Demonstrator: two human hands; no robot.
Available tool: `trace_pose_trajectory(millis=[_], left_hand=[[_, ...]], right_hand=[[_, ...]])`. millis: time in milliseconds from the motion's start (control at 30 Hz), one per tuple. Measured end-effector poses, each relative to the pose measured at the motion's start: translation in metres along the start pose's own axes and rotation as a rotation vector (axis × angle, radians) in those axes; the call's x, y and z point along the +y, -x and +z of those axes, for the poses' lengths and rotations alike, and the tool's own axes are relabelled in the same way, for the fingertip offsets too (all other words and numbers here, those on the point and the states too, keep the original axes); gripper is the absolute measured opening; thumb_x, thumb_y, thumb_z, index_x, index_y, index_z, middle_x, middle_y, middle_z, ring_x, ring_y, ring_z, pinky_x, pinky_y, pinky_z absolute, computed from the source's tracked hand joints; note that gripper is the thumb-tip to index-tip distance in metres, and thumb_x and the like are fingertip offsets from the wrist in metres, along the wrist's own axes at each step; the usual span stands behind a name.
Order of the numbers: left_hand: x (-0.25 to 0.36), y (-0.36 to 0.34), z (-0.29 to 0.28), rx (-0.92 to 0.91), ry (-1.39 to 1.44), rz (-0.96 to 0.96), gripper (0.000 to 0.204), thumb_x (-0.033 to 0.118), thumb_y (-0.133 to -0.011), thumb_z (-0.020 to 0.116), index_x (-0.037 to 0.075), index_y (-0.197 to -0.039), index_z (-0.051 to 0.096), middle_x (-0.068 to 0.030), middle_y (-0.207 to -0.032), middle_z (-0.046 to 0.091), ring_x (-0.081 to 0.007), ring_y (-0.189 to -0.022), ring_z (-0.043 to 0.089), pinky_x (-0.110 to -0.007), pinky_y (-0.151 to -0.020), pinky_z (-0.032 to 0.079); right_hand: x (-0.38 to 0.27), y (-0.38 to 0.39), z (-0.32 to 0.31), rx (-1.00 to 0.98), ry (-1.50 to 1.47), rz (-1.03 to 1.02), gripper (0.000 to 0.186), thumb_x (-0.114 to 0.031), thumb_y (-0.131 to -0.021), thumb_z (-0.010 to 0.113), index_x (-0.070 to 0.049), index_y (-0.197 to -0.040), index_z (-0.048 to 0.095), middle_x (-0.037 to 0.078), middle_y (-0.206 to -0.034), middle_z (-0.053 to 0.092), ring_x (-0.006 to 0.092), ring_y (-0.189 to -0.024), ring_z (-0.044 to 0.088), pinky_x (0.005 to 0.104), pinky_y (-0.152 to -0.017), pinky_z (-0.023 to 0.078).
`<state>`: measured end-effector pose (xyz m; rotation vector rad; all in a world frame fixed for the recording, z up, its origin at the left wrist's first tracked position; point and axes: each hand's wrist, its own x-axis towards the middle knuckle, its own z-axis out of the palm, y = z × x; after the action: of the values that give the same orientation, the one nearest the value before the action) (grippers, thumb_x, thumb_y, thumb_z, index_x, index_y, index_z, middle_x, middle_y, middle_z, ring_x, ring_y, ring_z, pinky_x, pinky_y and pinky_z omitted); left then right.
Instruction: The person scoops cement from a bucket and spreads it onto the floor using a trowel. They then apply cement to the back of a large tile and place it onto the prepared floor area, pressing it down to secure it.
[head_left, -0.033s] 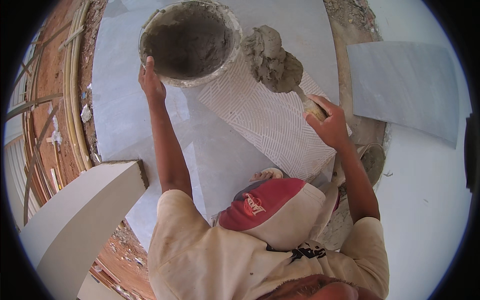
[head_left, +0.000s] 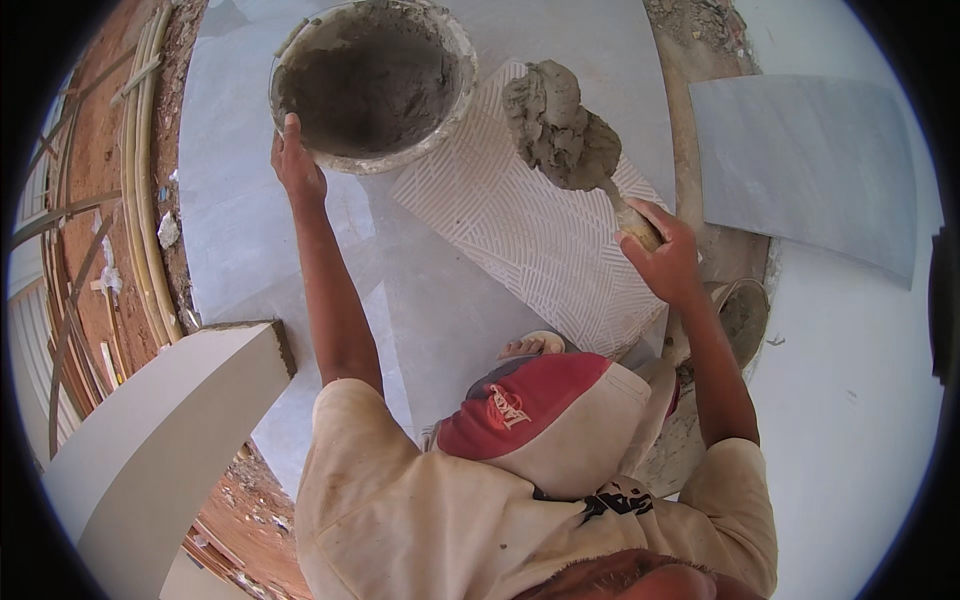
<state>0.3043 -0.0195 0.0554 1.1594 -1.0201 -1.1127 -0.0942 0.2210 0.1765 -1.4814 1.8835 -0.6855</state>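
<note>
My left hand (head_left: 298, 168) grips the near left rim of a bucket (head_left: 455, 125), its thumb up at the edge. Grey wet mortar (head_left: 375, 85) lies inside the bucket. In my right hand (head_left: 665, 258) is the handle of a trowel (head_left: 638, 226), with a large lump of mortar (head_left: 562, 125) heaped over its blade and hiding most of it. The loaded trowel hangs over a tile (head_left: 530, 240) whose upward face is covered in pale grooved ridges. That tile lies slantwise, beside the bucket and in front of my foot (head_left: 530, 345).
Smooth grey tiles (head_left: 240, 200) cover the floor. A loose grey tile (head_left: 805, 170) rests by the white wall (head_left: 850, 400) on the right. Another bucket (head_left: 745, 320) stands behind my right forearm. A white pillar or ledge (head_left: 170, 400) juts in at left, near long poles (head_left: 140, 200).
My right hand and the mortar-laden trowel have shifted slightly to the right. The bucket and my left hand on it have moved slightly left.
</note>
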Motion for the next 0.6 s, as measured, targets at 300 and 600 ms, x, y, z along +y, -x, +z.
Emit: trace_pose_trajectory(millis=[300, 600], left_hand=[[-0.099, 0.038, -0.058, 0.402, -0.374, -0.131, 0.070, 0.052, -0.104, 0.031, -0.009, -0.134, 0.049, -0.0238, -0.139, 0.051, -0.0347, -0.133, 0.045, -0.044, -0.111, 0.033], [-0.139, 0.076, -0.112, 0.370, -1.511, 0.041, 0.064, 0.049, -0.098, 0.047, -0.002, -0.137, 0.047, -0.0242, -0.142, 0.044, -0.0355, -0.138, 0.036, -0.049, -0.112, 0.028]], right_hand=[[0.121, 0.160, 0.020, 0.109, 0.626, 0.264, 0.043, -0.013, -0.079, 0.071, -0.009, -0.121, 0.060, 0.015, -0.101, 0.060, 0.0374, -0.099, 0.060, 0.0460, -0.085, 0.049], [0.123, 0.186, 0.042, 0.095, 0.221, 0.592, 0.042, -0.025, -0.092, 0.061, -0.004, -0.126, 0.051, 0.025, -0.114, 0.062, 0.0432, -0.105, 0.060, 0.0518, -0.088, 0.047]])
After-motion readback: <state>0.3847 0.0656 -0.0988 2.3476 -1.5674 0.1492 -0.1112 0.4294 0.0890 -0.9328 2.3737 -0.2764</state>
